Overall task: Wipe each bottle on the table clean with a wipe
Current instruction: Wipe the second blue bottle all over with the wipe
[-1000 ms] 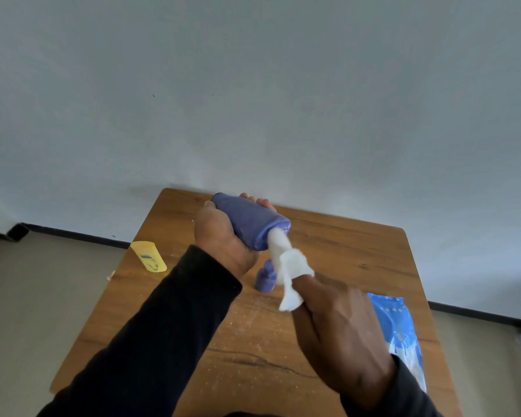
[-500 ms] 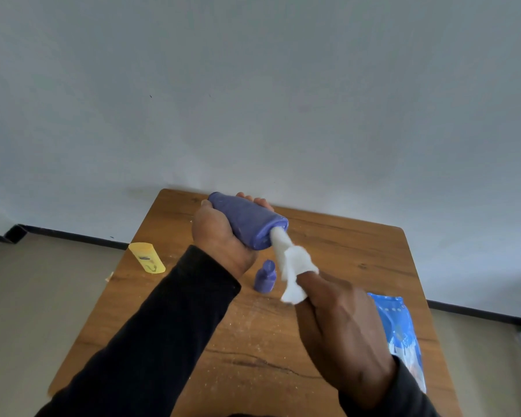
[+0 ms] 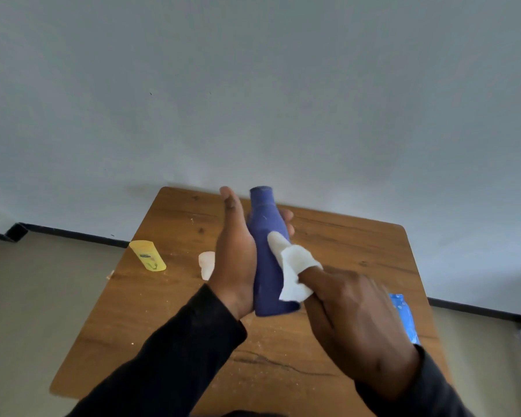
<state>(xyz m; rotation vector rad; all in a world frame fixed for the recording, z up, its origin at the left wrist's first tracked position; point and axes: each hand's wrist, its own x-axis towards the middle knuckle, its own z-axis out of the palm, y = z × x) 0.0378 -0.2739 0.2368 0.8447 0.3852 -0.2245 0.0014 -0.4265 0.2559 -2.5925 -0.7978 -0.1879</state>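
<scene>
Blue bottle [image 3: 268, 251] held upright above bench [image 3: 358, 245] centre, cradled in left hand [image 3: 238, 260], fingers wrapped behind, thumb straight. Right hand [image 3: 352, 320] fingers pinch wipe [image 3: 294, 266] against bottle side. Risk: loose cradle, wipe pressure pushes bottle out, drops. Yellow bottle [image 3: 148, 255] far left, likely unwiped.

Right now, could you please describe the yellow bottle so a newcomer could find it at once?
Start at the wooden table against the wall and go to its left edge. The yellow bottle lies there on its side, apart from both hands. It is the only yellow thing; the blue bottle is held upright.
</scene>
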